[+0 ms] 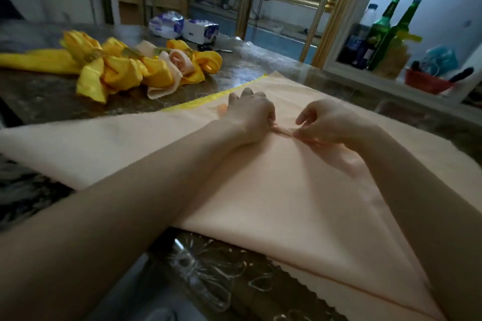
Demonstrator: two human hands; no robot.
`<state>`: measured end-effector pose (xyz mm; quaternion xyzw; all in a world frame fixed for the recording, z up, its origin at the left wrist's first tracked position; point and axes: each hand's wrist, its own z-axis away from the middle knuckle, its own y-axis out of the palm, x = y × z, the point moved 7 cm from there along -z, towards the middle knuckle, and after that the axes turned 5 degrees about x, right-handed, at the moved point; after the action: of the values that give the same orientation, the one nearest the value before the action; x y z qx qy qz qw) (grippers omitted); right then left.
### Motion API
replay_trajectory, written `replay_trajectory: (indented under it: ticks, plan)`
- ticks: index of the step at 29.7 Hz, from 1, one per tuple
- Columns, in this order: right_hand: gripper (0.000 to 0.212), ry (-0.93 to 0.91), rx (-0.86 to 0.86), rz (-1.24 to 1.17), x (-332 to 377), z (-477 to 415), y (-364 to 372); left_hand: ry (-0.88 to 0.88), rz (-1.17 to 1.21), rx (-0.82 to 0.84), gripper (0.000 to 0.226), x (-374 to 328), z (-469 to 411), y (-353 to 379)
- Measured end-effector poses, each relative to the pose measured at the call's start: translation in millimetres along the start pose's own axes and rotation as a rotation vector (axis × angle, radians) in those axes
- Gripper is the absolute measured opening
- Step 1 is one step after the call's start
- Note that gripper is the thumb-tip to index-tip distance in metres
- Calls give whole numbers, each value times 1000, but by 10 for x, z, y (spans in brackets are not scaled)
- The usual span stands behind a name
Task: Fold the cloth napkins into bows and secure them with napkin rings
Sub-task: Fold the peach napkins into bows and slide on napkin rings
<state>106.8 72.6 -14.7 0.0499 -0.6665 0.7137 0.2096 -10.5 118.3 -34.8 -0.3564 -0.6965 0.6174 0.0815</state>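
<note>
Pinching peach napkin (273, 185) w/ left hand (251, 113) & right hand (330, 121), bows (122, 70) beyond

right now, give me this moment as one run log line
step: napkin centre pinch | left grip: pinches peach napkin fold | right grip: pinches same fold | finished bows: far left on table

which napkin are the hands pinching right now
The large peach cloth napkin spread flat, pinched by left hand and right hand; the bowed yellow and peach napkins lie untouched beyond.

Green bottles (379, 30) far rt, tissue pkgs (167, 24) back.
</note>
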Motion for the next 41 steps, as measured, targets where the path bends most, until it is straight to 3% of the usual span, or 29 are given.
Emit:
replay_trajectory:
  ticks: [4, 13, 18, 22, 28, 30, 33, 36, 41]
  plan:
    - [7, -51, -7, 22, 95, 31, 82, 39, -14, -17, 25, 112, 65, -47]
    - [13, -211, 1, 176, 241, 58, 149, 122, -5, -124, 25, -167, 208, -113]
    - [16, -134, 179, 347, 288, 72, 230, 22, 23, -36, 20, -127, 169, 6]
    - [12, -95, 239, 216, 280, 85, 222, 33, 146, 69, 13, -68, 137, 51]
    - [7, -63, 130, -55, 78, 107, 116, 25, 292, 37, 12, -1, 139, 49]
    - [3, -52, 29, -38, -7, 98, 78, 27, 306, 3, 20, 5, 130, 36]
    - [19, -31, -117, 66, -112, 133, 72, 60, 264, -44, 26, 13, 137, -7]
    - [15, -133, -246, -10, -151, 238, 164, 78, 239, -70, 22, 19, 156, -13]
    - [20, -202, -305, -17, -143, 284, 209, 71, 124, -105, 20, -8, 170, -28]
